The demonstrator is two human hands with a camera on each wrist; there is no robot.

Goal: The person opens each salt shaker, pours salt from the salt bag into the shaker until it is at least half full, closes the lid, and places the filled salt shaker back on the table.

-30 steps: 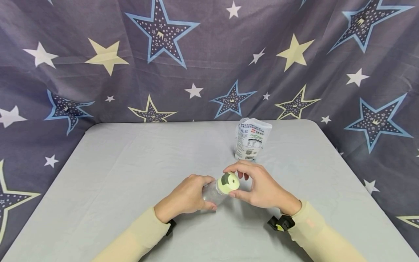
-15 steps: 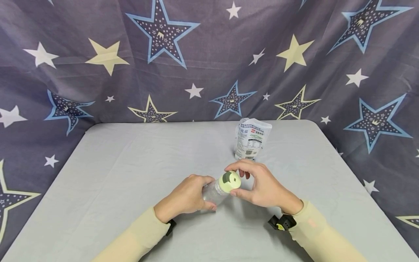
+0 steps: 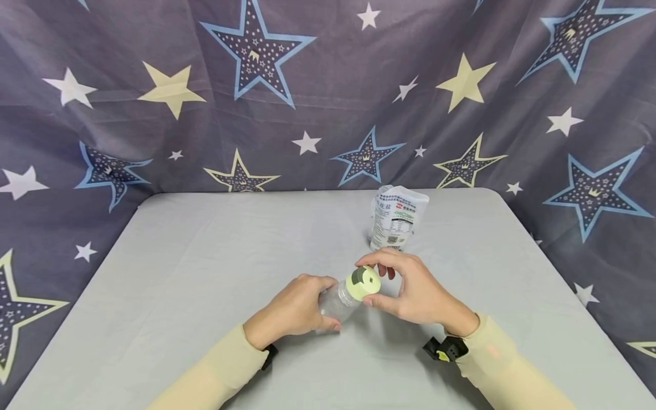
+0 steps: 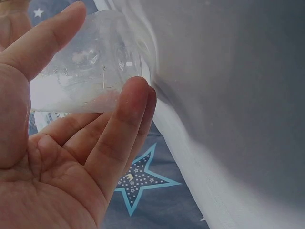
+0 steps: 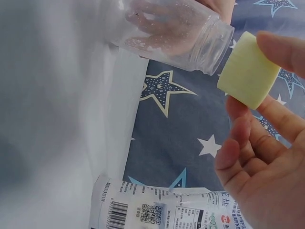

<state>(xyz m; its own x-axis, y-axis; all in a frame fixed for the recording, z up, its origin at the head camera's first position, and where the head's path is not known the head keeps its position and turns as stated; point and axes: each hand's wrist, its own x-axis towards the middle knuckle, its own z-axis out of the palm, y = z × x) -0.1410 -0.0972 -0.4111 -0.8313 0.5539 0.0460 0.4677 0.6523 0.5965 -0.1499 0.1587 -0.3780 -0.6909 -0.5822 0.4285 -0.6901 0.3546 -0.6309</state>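
Note:
My left hand [image 3: 297, 310] grips a clear jar [image 3: 338, 303], tilted with its mouth towards the right hand; white residue shows inside the jar [image 4: 81, 71] in the left wrist view. Between thumb and forefinger, my right hand [image 3: 415, 287] pinches a pale yellow-green cap [image 3: 365, 283] with a dark green patch. In the right wrist view the cap [image 5: 250, 70] stands just off the jar's threaded neck [image 5: 214, 45], a narrow gap between them. The right hand's other fingers are curled below the cap, not on it.
A white printed pouch [image 3: 397, 219] stands upright behind the right hand, near the back of the grey-white table [image 3: 230, 245]. A star-patterned dark cloth [image 3: 328, 85] hangs behind the table and at both sides.
The right hand has moved slightly up and right with the cap, whose distance from the jar has grown. The left hand keeps its grip on the jar. The head view has shifted slightly.

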